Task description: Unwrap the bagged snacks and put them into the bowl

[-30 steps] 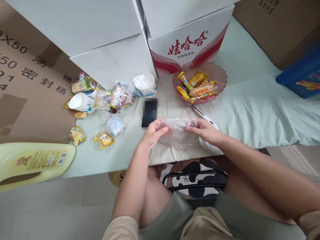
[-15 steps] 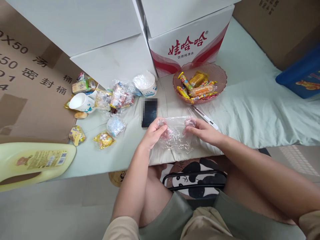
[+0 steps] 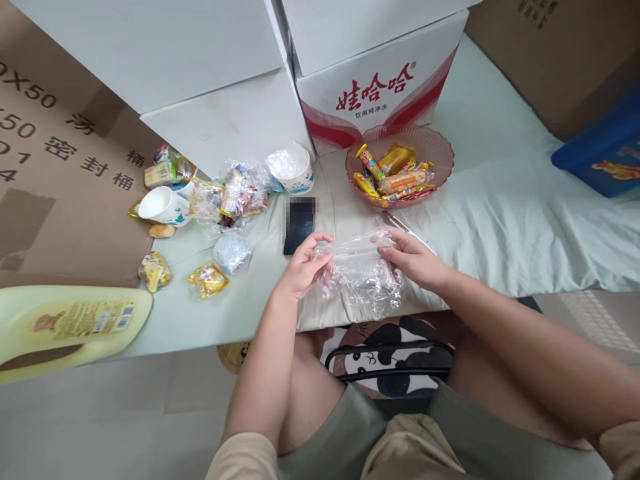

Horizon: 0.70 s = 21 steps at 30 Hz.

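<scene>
A clear, crinkled plastic bag (image 3: 357,267) is stretched between my two hands over the front edge of the cloth. My left hand (image 3: 306,265) grips its left side between thumb and fingers. On the other side, my right hand (image 3: 413,257) pinches the bag's upper right edge. Just beyond my left hand lies a dark phone (image 3: 299,230). Past my right hand a utility knife (image 3: 400,223) lies on the cloth, partly covered by the hand and the bag. A pink glass bowl (image 3: 445,163) with several wrapped snacks stands farther back.
Left of the phone are a pile of wrapped snacks (image 3: 240,193), a tipped paper cup (image 3: 160,205) and an upright paper cup (image 3: 300,181) stuffed with clear plastic. A yellow jug (image 3: 100,327) stands at front left. White boxes (image 3: 370,93) line the back; a blue container (image 3: 605,147) is at right.
The bag's lower part has swung slightly right, and its top edge is more bunched up. My right hand has shifted a little right, covering more of the knife.
</scene>
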Available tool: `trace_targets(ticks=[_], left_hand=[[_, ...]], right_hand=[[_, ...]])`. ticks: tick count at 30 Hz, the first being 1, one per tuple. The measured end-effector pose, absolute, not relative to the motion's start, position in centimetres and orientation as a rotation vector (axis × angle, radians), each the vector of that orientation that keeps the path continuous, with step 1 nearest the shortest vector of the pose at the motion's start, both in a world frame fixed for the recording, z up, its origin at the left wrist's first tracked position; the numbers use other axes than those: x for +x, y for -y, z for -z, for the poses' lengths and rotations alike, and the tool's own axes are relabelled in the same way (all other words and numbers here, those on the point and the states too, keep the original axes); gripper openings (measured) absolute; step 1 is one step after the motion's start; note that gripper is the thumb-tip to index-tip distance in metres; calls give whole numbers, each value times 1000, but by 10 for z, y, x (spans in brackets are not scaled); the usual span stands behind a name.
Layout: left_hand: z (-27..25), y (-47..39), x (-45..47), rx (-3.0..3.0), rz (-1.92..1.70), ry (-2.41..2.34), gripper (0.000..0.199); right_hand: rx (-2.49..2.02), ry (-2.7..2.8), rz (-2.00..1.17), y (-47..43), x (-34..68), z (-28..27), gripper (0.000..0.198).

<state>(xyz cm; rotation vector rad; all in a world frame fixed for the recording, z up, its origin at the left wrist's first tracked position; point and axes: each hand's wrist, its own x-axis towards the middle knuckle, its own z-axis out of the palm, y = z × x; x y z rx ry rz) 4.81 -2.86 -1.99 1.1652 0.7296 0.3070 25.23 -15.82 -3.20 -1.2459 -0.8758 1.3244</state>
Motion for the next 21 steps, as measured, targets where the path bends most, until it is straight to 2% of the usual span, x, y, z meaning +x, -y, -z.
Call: trace_targets(ticks=[7, 10, 13, 18, 21], left_hand=[[17, 25, 40, 1028, -423, -689, 36], [15, 24, 42, 1019, -428, -643, 34], [15, 24, 45, 1092, -413, -674, 41], [15, 28, 50, 1230, -389, -727, 29], [16, 28, 52, 1236, -413, -763, 25]], right_hand=[[-1068, 712, -1470, 161, 258, 22, 32], [-1071, 718, -1500, 161, 259, 23, 42], [-1155, 749, -1459, 160, 259, 28, 51], [-1209, 824, -1424, 160, 257, 30, 34], [-1194, 800, -1458, 161, 256, 28, 42]])
